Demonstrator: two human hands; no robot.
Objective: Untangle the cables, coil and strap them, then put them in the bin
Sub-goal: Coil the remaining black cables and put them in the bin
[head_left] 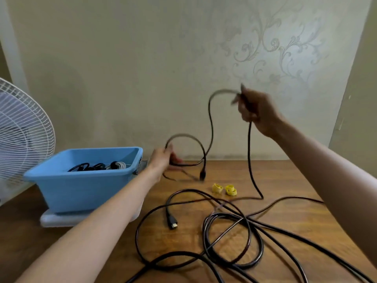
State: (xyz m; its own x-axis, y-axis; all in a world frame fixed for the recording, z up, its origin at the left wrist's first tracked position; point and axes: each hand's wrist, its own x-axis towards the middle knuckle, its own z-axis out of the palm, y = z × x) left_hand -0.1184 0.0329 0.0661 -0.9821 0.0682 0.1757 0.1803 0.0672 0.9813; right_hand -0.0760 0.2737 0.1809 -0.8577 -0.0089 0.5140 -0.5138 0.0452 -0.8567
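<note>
One thin black cable [249,148] | left hand [162,160] fingers grasp its small loop | right hand [257,113] fingers grasp raised strand

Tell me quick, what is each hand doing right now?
Left hand: closed round a loop of the black cable.
Right hand: closed, gripping the same cable higher up.

I'm seeing the counter [285,180] carrying black cables [245,218] by its near edge, yellow straps [217,188] mid-counter and a white slab [61,220] by its left edge.
</note>
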